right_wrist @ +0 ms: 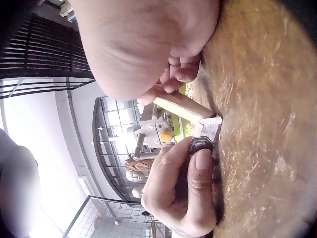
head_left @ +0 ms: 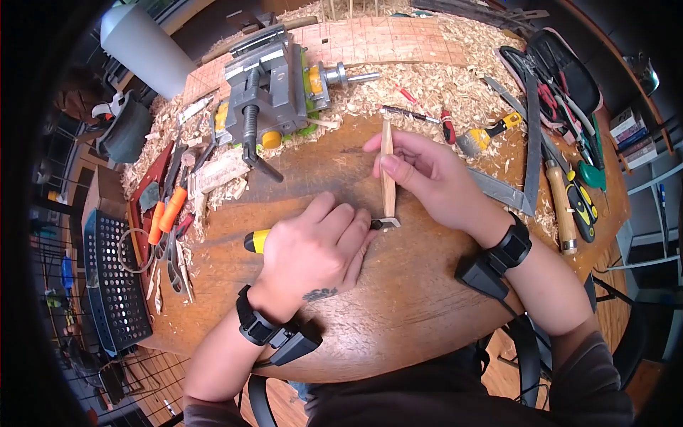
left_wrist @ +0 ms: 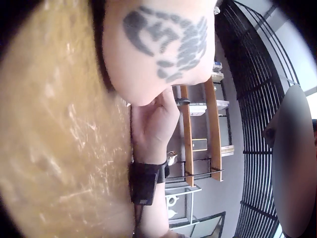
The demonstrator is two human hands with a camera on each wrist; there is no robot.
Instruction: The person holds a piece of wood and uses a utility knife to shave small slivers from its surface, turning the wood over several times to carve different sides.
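My left hand (head_left: 313, 238) grips a utility knife with a yellow and black handle (head_left: 257, 241), lying low over the wooden bench. Its short, wide blade (right_wrist: 207, 130) sticks out past the thumb and meets the lower end of a pale wooden stick (head_left: 388, 188). Fingers and thumb of my right hand (head_left: 430, 174) pinch the stick higher up, and it points away from me, narrowing toward the far end. In the right wrist view the stick slants down, its near end right at the bench surface. The left wrist view hides the knife behind the tattooed left hand.
A metal vise (head_left: 267, 92) stands at the back left amid wood shavings (head_left: 398, 78). To the right lie a metal square (head_left: 501, 191), a wooden-handled tool (head_left: 560, 206) and a yellow-handled scraper (head_left: 491, 134). Orange-handled tools (head_left: 168, 213) and a perforated basket (head_left: 117, 277) are on the left.
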